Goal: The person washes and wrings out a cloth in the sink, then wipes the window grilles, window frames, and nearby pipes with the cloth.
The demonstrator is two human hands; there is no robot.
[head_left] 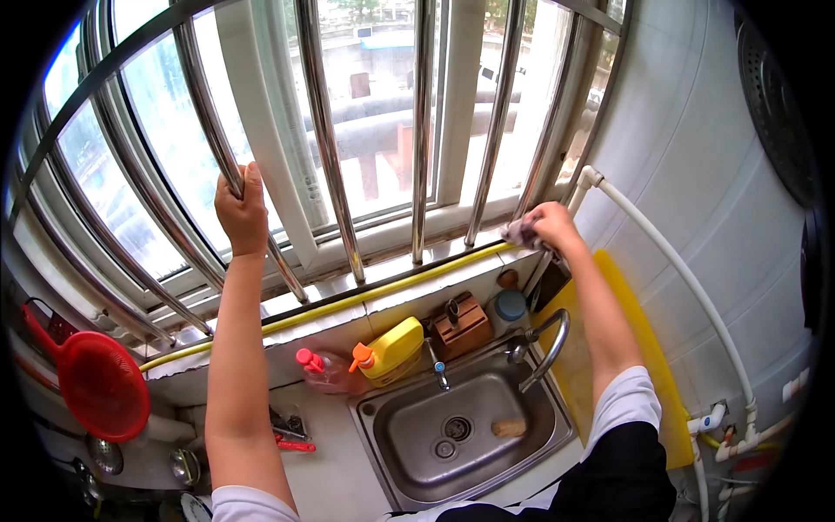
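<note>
My left hand [242, 210] is wrapped round one of the upright metal window bars [205, 97], left of the middle of the window. Over at the right end of the sill, my right hand [553, 226] holds a crumpled greyish-purple cloth [522, 232] beside the foot of a bar. A yellow hose [383, 291] runs along the front of the tiled ledge [396, 306], below both hands.
Below the ledge sits a steel sink [409, 426] with a tap [557, 348]. Near it stand a yellow bottle [397, 348], a pink bottle [330, 374] and a wooden knife block [463, 327]. A red strainer [103, 385] hangs left; a white pipe [678, 244] runs down the right wall.
</note>
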